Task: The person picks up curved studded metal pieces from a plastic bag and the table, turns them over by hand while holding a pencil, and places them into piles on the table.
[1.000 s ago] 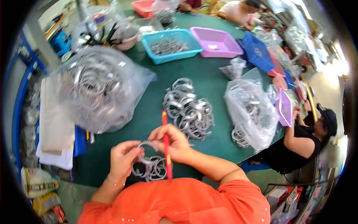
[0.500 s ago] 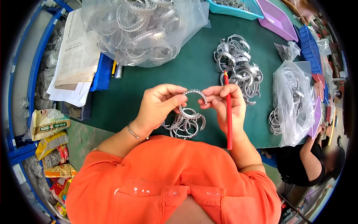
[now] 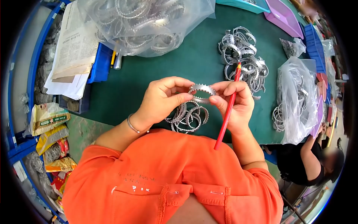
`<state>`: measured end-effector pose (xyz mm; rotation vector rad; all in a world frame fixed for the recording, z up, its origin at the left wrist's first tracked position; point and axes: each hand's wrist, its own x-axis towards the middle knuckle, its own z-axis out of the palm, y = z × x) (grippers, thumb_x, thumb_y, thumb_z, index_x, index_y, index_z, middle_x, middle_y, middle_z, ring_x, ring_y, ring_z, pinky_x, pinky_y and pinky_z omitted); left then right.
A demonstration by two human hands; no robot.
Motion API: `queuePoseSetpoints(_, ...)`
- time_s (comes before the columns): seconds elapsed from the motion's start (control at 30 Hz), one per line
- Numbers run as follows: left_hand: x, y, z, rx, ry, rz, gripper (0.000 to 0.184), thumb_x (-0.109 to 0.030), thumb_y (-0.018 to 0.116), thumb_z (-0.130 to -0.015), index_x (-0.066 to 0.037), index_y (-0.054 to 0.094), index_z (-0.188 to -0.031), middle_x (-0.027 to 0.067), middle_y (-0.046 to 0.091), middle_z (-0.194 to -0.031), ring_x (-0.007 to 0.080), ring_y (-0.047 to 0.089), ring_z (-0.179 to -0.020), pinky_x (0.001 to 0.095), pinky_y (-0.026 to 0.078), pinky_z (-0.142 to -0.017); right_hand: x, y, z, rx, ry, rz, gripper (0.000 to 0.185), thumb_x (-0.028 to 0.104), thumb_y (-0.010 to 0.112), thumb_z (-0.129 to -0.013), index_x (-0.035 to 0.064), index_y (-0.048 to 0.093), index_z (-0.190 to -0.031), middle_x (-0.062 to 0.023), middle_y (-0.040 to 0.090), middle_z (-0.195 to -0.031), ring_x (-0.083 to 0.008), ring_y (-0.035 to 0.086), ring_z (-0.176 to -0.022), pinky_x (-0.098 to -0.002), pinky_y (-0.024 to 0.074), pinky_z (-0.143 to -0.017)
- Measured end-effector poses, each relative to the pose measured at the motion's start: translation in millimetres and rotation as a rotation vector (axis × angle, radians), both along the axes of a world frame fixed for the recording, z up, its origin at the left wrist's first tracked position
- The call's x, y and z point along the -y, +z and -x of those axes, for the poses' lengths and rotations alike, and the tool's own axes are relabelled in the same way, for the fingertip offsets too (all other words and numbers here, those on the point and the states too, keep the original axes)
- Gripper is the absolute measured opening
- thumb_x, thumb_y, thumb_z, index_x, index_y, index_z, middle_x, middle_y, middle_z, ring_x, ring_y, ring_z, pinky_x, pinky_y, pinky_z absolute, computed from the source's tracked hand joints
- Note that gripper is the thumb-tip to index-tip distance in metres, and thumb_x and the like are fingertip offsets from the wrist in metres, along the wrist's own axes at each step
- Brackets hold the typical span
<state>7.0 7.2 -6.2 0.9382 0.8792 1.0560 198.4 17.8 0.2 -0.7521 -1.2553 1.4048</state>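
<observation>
Between my two hands is a silver toothed ring [image 3: 201, 88], seen at a slant. My left hand [image 3: 164, 98] pinches its left side between thumb and fingers. On the other side my right hand [image 3: 235, 101] grips the ring's edge and also carries a red pencil [image 3: 227, 114], tip pointing up and away. Just beneath the held ring lies a small heap of similar rings [image 3: 188, 118] on the green table [image 3: 138, 74]. Farther off, past my right hand, is a larger pile of silver rings [image 3: 244, 56].
A big clear bag of rings [image 3: 149, 30] lies at the far left, near papers [image 3: 71, 48] and a blue tray [image 3: 100, 65]. Another bag [image 3: 296, 100] is on the right, beside a seated person [image 3: 304, 162]. Purple [image 3: 284, 18] and turquoise [image 3: 248, 4] trays stand at the back.
The view swung down and sideways, then settled. The held ring has turned from an open arc to a slanted oval. The red pencil has tilted, its lower end now farther left.
</observation>
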Motion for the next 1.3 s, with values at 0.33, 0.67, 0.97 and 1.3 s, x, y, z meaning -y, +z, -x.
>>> queuePoseSetpoints(0.33,0,-3,1,-0.092,0.044,-0.202,0.02,0.014,0.056,-0.074,0.006,0.057,-0.092,0.0131,0.054,-0.098,0.0189,0.056,-0.09,0.0287,0.049,-0.078,0,-2,-2,0.091,0.0,-0.077,0.028,-0.009,0.064,-0.072,0.0034,0.043,-0.086,-0.0168,0.059,-0.094,-0.0157,0.056,-0.081,-0.0271,0.0472,-0.071)
queuePoseSetpoints(0.67,-1,-3,6,-0.264,0.004,-0.33,0.022,0.011,0.059,-0.073,0.004,0.058,-0.094,0.0119,0.054,-0.098,0.0156,0.056,-0.086,0.0248,0.048,-0.073,-5,-5,-3,0.289,-0.049,-0.271,0.027,-0.007,0.065,-0.071,0.0039,0.044,-0.084,-0.0171,0.06,-0.091,-0.0162,0.056,-0.082,-0.0269,0.0461,-0.072)
queuePoseSetpoints(0.97,2,3,-2,-0.154,-0.021,-0.084,0.031,0.008,0.061,-0.073,0.004,0.054,-0.104,0.01,0.058,-0.098,0.0145,0.057,-0.087,0.0243,0.048,-0.074,-3,-3,-3,-0.037,-0.136,0.047,0.024,-0.006,0.061,-0.076,0.0047,0.041,-0.084,-0.0164,0.06,-0.09,-0.0121,0.055,-0.071,-0.0228,0.047,-0.062)
queuePoseSetpoints(1.3,0,8,1,0.039,-0.051,0.154,0.021,0.002,0.056,-0.08,0.004,0.054,-0.1,0.013,0.061,-0.089,0.0179,0.062,-0.079,0.0261,0.052,-0.069,-4,-1,-8,0.036,-0.214,0.155,0.021,-0.003,0.06,-0.078,0.0048,0.041,-0.084,-0.0135,0.06,-0.087,-0.0101,0.054,-0.065,-0.0201,0.045,-0.055)
